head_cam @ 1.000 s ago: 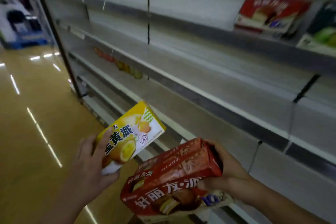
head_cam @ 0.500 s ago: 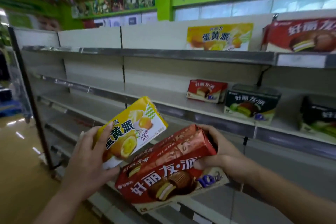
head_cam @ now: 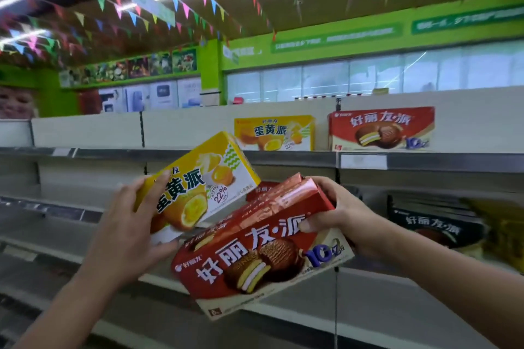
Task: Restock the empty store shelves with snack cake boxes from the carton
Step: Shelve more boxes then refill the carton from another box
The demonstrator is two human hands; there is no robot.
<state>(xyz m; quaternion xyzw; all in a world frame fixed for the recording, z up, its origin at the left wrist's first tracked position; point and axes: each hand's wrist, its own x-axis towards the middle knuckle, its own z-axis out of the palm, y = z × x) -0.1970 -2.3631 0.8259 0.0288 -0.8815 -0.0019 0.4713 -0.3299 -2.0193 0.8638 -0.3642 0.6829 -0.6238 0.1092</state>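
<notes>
- Yellow print covers the yolk box (head_cam: 198,181) in the left hand (head_cam: 133,224): it reads 蛋黄派, with "22%" in a round mark and a picture of a split yolk cake. It is tilted, right end up.
- The red stack (head_cam: 255,258) sits in the right hand (head_cam: 343,215). Its front box is printed 好丽友·派 over a chocolate pie with white filling, "10" in blue at the right and "6" at the lower corner. At least one more red box lies behind; how many I cannot tell.
- Both are held in the air before the shelves, the yolk box overlapping the red stack's upper left.
- On the top shelf (head_cam: 425,161) stand an upright yellow box (head_cam: 273,133) marked 蛋黄派 and, apart to its right, an upright red box (head_cam: 381,129) marked 好丽友·派.
- One shelf down sits a dark box (head_cam: 433,227) – same 好丽友·派 lettering, blurred.
- Left hand: fingers curled round the box's left end, one laid on the face, thumb under the lower edge.
- Right hand: thumb pressed beside 派, fingers wrapped over the stack's upper right end.
- Writing on the green band (head_cam: 334,37) is too blurred to read.
</notes>
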